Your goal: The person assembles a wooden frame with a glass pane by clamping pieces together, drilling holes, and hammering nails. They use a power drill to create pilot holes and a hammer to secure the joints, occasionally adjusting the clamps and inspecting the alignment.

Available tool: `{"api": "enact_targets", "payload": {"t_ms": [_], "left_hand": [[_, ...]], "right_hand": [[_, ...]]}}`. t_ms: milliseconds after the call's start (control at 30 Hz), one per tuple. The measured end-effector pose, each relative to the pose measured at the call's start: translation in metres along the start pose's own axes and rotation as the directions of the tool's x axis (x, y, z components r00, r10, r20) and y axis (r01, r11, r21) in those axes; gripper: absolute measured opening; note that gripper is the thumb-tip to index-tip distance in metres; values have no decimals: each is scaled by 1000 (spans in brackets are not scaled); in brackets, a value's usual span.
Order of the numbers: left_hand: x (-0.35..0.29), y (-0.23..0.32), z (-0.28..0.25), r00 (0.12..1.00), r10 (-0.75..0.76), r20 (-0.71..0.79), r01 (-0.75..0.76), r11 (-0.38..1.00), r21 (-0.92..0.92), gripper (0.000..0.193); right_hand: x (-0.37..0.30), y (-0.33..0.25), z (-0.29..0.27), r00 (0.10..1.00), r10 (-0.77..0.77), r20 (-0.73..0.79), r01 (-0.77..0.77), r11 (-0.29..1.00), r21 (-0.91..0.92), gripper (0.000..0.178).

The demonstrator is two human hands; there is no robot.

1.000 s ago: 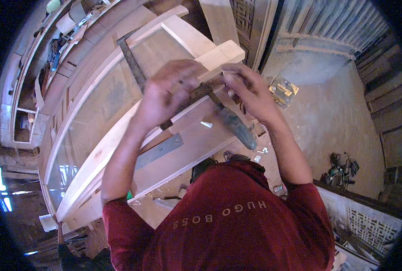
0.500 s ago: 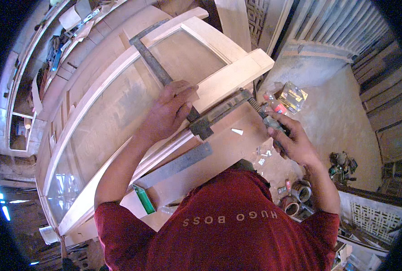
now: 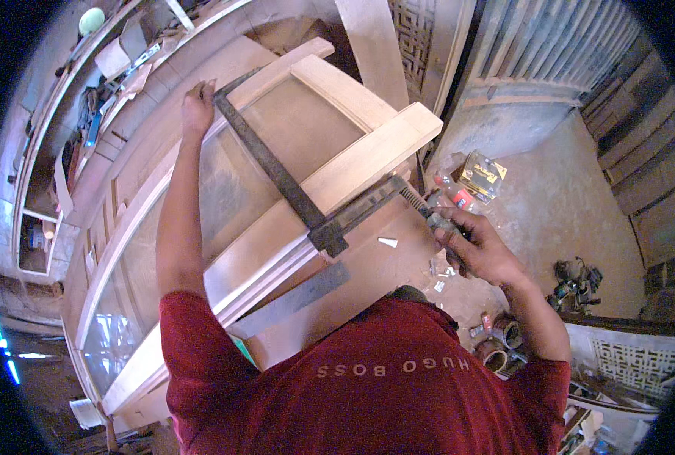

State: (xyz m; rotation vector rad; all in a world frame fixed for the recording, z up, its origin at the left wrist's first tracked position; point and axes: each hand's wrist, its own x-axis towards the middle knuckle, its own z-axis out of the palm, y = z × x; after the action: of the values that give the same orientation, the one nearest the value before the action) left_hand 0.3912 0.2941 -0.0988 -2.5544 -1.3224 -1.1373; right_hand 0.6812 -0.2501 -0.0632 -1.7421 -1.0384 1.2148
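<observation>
A long dark metal bar clamp (image 3: 269, 158) lies across a pale wooden frame (image 3: 375, 152) with a curved side and thin panels. My left hand (image 3: 198, 110) is at the clamp's far corner, its fingers bent against the metal there. At the near side, the sliding jaw (image 3: 328, 238) sits by the frame's edge, and its arm reaches right to a threaded screw (image 3: 413, 199). My right hand (image 3: 480, 246) is wrapped round the handle at the screw's end. Part of that handle is hidden by the fingers.
Below the frame, a grey metal strip (image 3: 295, 297) and a small white wedge (image 3: 387, 243) lie on a brown board. On the floor at right are a plastic bottle (image 3: 462, 199), a yellow-and-black box (image 3: 483, 173) and several tins (image 3: 492, 355). A cluttered shelf (image 3: 95, 114) runs along the far left.
My left hand has gone from the middle of the clamp's bar to its far end. The clamp and my right hand sit slightly lower and further left in view.
</observation>
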Motion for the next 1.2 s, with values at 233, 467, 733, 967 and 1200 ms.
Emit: {"api": "enact_targets", "payload": {"t_ms": [233,467,733,967,1200], "left_hand": [[50,-86,69,977,-213,-7,213,976,-41,54],[40,-33,69,963,-179,200,206,971,-122,48],[42,-73,70,980,-153,126,166,981,-104,45],[30,-37,57,963,-205,174,231,961,-148,43],[27,-11,41,951,-233,203,261,957,-124,45]], "right_hand": [[-4,-7,-4,999,-30,13,30,999,-11,35],[1,3,-2,997,-65,28,65,998,18,44],[1,2,1,997,-80,-6,80,997,-19,32],[8,7,4,985,-167,-34,167,986,0,34],[2,17,8,976,-218,-25,219,976,23,41]]}}
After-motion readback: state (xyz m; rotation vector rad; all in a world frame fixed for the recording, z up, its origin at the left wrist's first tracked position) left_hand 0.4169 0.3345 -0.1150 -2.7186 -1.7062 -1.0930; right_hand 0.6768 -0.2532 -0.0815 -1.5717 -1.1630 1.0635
